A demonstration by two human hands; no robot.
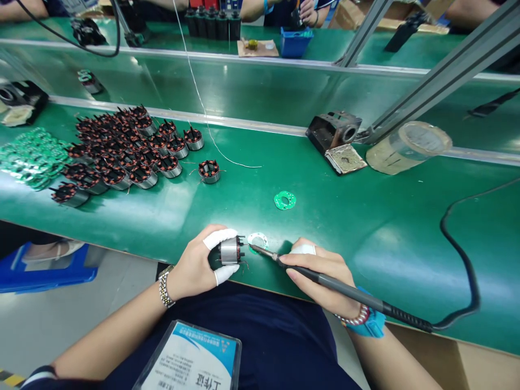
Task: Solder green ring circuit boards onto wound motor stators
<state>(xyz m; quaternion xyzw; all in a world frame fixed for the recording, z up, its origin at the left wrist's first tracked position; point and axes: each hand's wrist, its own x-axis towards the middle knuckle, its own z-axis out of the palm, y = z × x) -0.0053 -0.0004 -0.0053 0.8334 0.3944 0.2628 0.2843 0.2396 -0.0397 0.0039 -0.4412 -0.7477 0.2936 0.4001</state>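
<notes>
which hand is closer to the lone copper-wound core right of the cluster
Left. The left hand is below the lone core in the picture; the right hand, holding the soldering iron, is farther off, lower and to the right.

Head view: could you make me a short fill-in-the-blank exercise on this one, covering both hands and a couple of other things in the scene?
1. The right hand holds the iron by its ____.
2. The stator in the left hand is to the ____ of the iron's tip in the picture.
3. The green board lying alone beyond the iron's tip has a ____ in its middle.
4. The bin at the back is coloured ____.

Missing words: handle; left; hole; blue.
</notes>
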